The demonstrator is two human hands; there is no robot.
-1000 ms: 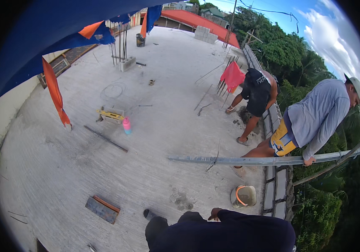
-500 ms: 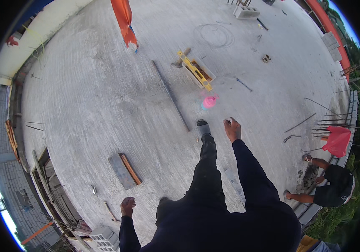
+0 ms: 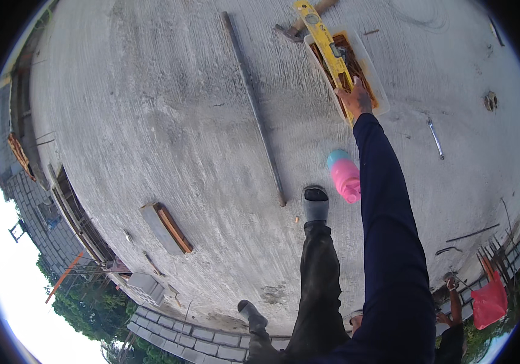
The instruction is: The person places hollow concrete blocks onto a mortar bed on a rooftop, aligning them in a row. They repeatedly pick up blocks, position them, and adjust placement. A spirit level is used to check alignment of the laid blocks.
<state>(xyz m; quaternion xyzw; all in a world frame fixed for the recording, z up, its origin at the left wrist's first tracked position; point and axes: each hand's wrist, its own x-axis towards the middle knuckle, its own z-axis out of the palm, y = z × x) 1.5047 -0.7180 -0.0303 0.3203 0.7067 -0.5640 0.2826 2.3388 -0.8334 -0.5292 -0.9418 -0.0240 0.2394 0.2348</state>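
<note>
My right hand (image 3: 357,100) reaches far forward and is closed around the near end of a yellow spirit level (image 3: 322,39). The level lies lengthwise over a whitish plastic tub (image 3: 381,97) that holds rusty brown pieces, perhaps nails. At the level's far end, a hammer (image 3: 290,33) rests on the concrete floor. A pink and turquoise bottle (image 3: 346,177) lies on its side, left of my right forearm. To the right of the tub is a wrench (image 3: 435,139). My left hand is out of sight.
A long metal pipe (image 3: 252,103) lies left of my foot. Further left are a grey and brown block-like piece (image 3: 166,227) and concrete blocks (image 3: 146,287). At the lower right, a person (image 3: 454,309) is beside a red plastic bag (image 3: 490,303) and upright rebar.
My right hand has moved forward from empty air onto the spirit level. My left hand has gone out of view. The view has tipped and come closer to the tub.
</note>
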